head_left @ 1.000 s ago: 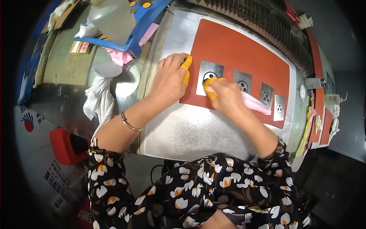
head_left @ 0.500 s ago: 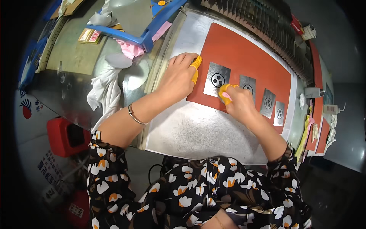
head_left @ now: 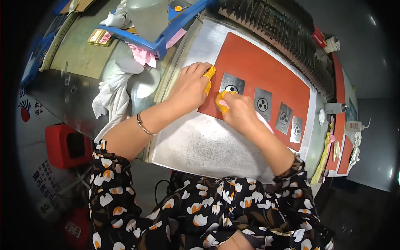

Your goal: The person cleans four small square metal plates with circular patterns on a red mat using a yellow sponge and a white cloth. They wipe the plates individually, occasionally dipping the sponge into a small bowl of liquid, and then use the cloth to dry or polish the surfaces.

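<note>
My left hand (head_left: pixel 189 88) rests at the left edge of a red-brown mat (head_left: pixel 262 62), with its fingers lying on the border and a yellow finger cover on the thumb. My right hand (head_left: pixel 241 110), also with yellow finger covers, is closed on a pink cloth (head_left: pixel 264 121), part of which trails beside the wrist. It presses at the lower part of the leftmost silver metal plate (head_left: pixel 234 80), hiding some of its round black three-dot mark. Further right on the mat lie more such plates, among them a second plate (head_left: pixel 263 94) and a narrow end plate (head_left: pixel 296 129).
Beneath the mat is a pale board (head_left: pixel 208 146). Thin upright sheets (head_left: pixel 271 31) stand in a row behind it. On the left are a blue tray (head_left: pixel 160 46), a pink rag (head_left: pixel 143 56) and a white cloth (head_left: pixel 112 93). A grey bottle (head_left: pixel 336 108) lies at the right.
My right hand has moved left and now covers the leftmost plate's lower part; the second plate shows fully. The view has shifted slightly. My left hand stays at the mat's edge.
</note>
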A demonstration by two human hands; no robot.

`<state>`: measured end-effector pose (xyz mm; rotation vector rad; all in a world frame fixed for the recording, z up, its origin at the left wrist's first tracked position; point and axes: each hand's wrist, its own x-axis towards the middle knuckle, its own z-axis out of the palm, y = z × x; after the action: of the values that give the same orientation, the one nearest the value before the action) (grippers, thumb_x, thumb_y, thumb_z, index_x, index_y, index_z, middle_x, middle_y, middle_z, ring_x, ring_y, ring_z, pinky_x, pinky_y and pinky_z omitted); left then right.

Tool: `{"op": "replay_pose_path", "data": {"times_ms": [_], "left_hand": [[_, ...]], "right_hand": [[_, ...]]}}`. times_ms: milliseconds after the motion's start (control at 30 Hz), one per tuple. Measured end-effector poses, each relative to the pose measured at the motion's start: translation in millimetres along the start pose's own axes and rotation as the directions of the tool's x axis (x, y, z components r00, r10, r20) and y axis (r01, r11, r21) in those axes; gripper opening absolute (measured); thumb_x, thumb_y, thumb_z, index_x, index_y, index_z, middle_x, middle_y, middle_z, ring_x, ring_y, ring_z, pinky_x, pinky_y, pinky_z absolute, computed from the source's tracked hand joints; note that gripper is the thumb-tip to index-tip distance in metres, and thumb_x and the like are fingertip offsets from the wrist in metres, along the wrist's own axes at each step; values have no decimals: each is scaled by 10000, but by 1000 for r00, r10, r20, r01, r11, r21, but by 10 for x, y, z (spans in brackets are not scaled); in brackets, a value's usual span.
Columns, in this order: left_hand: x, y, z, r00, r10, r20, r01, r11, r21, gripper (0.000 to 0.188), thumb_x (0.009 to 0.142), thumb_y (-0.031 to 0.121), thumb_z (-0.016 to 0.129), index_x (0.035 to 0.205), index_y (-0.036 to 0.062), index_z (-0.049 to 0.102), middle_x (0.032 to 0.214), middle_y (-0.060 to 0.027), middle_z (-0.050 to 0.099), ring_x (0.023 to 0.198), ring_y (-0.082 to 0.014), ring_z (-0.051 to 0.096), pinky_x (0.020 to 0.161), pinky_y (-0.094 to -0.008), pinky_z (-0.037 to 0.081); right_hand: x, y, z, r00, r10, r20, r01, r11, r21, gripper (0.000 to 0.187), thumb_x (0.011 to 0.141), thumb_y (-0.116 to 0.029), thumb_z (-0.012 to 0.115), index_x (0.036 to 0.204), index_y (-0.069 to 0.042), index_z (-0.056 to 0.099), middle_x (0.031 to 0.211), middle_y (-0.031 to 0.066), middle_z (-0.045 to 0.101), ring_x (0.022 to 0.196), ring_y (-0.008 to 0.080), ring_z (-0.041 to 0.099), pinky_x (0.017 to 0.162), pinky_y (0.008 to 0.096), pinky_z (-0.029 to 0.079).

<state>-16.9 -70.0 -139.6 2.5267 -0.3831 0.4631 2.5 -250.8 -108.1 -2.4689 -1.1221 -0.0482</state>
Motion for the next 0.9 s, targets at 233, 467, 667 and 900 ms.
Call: {"op": "replay_pose_path", "data": {"times_ms": [233, 467, 667, 900], "left_hand": [[-35, 16, -46, 1000, -22, 2, 22, 999, 34, 391, 725, -32, 544, 1116, -48, 546, 1220, -119, 472, 1134, -284, 422, 957, -385, 326], [-41, 4, -16, 1000, -15, -5, 15, 1000, 24, 386, 708, -29, 563, 1093, -46, 558, 1213, -115, 478, 1127, -287, 429, 952, -382, 330], [-9, 27, -9, 999, -4, -37, 4, 1000, -5, 397, 670, -15, 585, 1062, -69, 563, 1215, -127, 474, 1118, -289, 431, 944, -386, 334], [-48, 20, -32, 1000, -12, 8, 11, 999, 33, 407, 665, -18, 585, 1068, -64, 558, 1214, -122, 472, 1127, -285, 426, 941, -377, 336]], "right_hand": [[-196, 424, -305, 990, 143, -20, -142, 990, 21, 51, 757, -29, 591, 795, 2, 602, 765, 178, 632, 680, 358, 613, 615, 412, 486], [117, 266, -55, 1000, -9, 22, 9, 1000, 4, 57, 782, -92, 571, 786, -36, 579, 673, 185, 593, 625, 364, 588, 574, 462, 453], [183, 161, 46, 1000, -14, -12, 14, 1000, -1, 60, 770, -91, 572, 807, -47, 589, 689, 176, 602, 624, 359, 592, 571, 460, 458], [117, 207, 26, 1000, -3, 22, 3, 1000, -17, 63, 773, -87, 600, 802, -31, 593, 673, 173, 588, 603, 354, 575, 544, 440, 452]]}}
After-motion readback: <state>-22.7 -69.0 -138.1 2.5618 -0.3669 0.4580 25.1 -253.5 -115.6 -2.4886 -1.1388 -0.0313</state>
